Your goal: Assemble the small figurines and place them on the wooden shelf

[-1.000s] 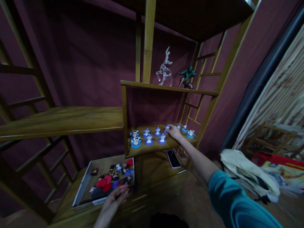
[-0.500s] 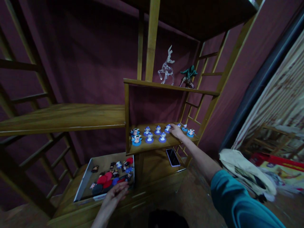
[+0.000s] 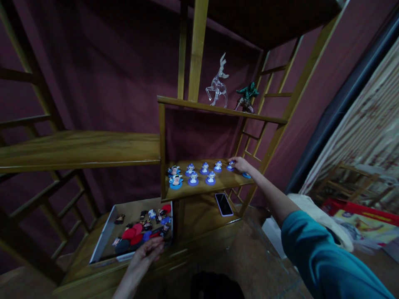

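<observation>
My right hand [image 3: 240,164] reaches to the right side of the middle shelf [image 3: 199,192]. Its fingers are closed around a small purple-and-white figurine [image 3: 230,165] on a round base. Left of it, more such figurines, among them one in the back row [image 3: 218,166] and one in front [image 3: 210,178], stand upright in two rows. A pink-and-blue figurine [image 3: 176,182] is at the left end. A blue base [image 3: 246,175] shows partly behind my right wrist. My left hand [image 3: 146,251] hovers at the front edge of a cardboard box [image 3: 104,232], fingers loosely bent, no object visible in them.
Several small figures and red discs [image 3: 132,232] lie in the box. A phone [image 3: 223,204] rests on the lower shelf. Above stand a clear deer figurine [image 3: 218,85] and a green figure [image 3: 247,97]. A pale bag [image 3: 314,214] and a red box [image 3: 358,220] are at right.
My right hand has moved right along the shelf, from one purple figurine to the one beside it. My left hand stays by the box. The view has shifted slightly.
</observation>
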A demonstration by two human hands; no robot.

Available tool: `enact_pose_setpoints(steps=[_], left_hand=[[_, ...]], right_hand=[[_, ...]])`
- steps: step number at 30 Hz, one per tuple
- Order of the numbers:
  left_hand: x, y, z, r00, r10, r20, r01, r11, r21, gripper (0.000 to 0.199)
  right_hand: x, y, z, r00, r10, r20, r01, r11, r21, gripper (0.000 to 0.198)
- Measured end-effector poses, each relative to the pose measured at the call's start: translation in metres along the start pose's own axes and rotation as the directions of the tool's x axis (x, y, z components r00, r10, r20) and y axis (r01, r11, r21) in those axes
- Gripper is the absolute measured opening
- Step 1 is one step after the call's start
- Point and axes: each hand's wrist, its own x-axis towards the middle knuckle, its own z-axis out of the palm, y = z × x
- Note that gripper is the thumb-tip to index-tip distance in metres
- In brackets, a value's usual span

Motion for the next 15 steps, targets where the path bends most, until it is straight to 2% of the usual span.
enact_pose_setpoints(steps=[6, 15], left_hand=[[-0.0037, 0.0044, 0.0030, 1.000, 0.002, -0.001, -0.002, 1.000, 0.004, 0.061], [0.0008, -0.0035, 0.0012, 0.999, 0.038, 0.001, -0.038, 0.999, 0.025, 0.060]], right_hand=[[0.0010, 0.0013, 0.0024, 0.999, -0.002, 0.033, 0.003, 1.000, -0.031, 0.026], [-0.0037, 0.0008, 0.0006, 0.998, -0.030, 0.058, 0.033, 0.998, -0.059, 0.024]])
